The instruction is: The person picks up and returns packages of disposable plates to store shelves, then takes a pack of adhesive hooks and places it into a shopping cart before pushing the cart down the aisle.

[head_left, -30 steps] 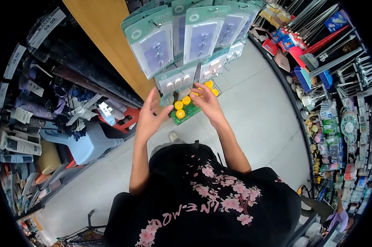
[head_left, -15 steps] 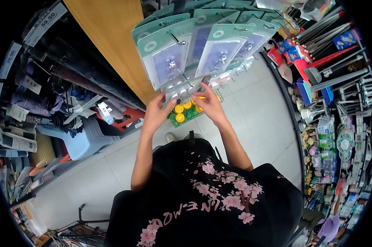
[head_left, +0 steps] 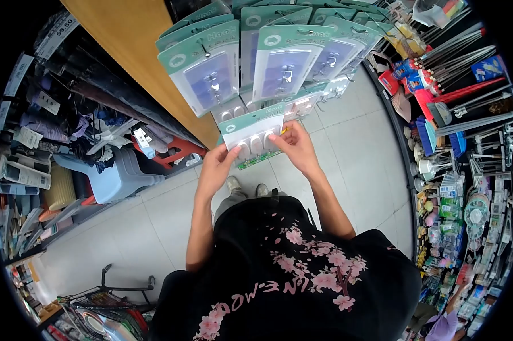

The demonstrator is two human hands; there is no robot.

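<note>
Both my hands grip one hook pack (head_left: 255,135), a green-topped card with several white oval hooks. My left hand (head_left: 216,166) pinches its left edge, thumb on the front. At the right edge my right hand (head_left: 297,149) has its thumb on the front and fingers behind. Just above hang rows of larger green-and-white hook packs (head_left: 206,77) on metal pegs. The held pack mostly covers a green tray (head_left: 258,161) below it.
Umbrellas and blue stools (head_left: 117,176) line the left beside a wooden panel (head_left: 128,54). Brushes and small goods fill the right shelf (head_left: 452,193). A shopping cart (head_left: 106,307) stands lower left. Part of another person in purple (head_left: 441,328) shows lower right.
My hands have closed on the hook pack, which now faces me in front of the hanging rows. The yellow items in the tray are mostly covered now. More of the cart shows.
</note>
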